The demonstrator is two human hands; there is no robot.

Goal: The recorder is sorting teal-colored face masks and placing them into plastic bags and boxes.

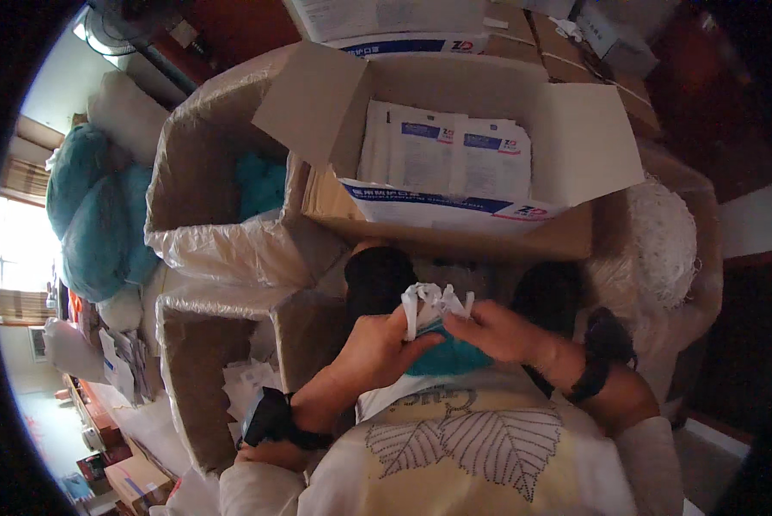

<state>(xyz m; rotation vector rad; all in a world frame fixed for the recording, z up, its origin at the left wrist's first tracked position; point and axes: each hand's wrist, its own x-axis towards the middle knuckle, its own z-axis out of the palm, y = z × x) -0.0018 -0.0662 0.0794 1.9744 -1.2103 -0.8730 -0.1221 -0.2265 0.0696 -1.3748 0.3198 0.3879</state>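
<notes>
Close in front of my body, my left hand (374,346) and my right hand (504,332) come together. Between their thumbs and fingers they grip what looks like a face mask (429,311), with white ear loops bunched at its top. Teal material (449,357) shows just below the fingers, over my lap; whether it belongs to the held piece I cannot tell. Beyond the hands stands an open white-and-blue box (455,199) on a brown carton. Several flat white pouches (412,155) with blue print stand upright in it.
To the left, a plastic-lined carton (218,249) has teal items (261,185) inside. A nearer carton (179,387) contains white pouches (250,378). Large bags of teal goods (102,215) are piled farther left. White stringy material (664,236) bulges from a bag at the right.
</notes>
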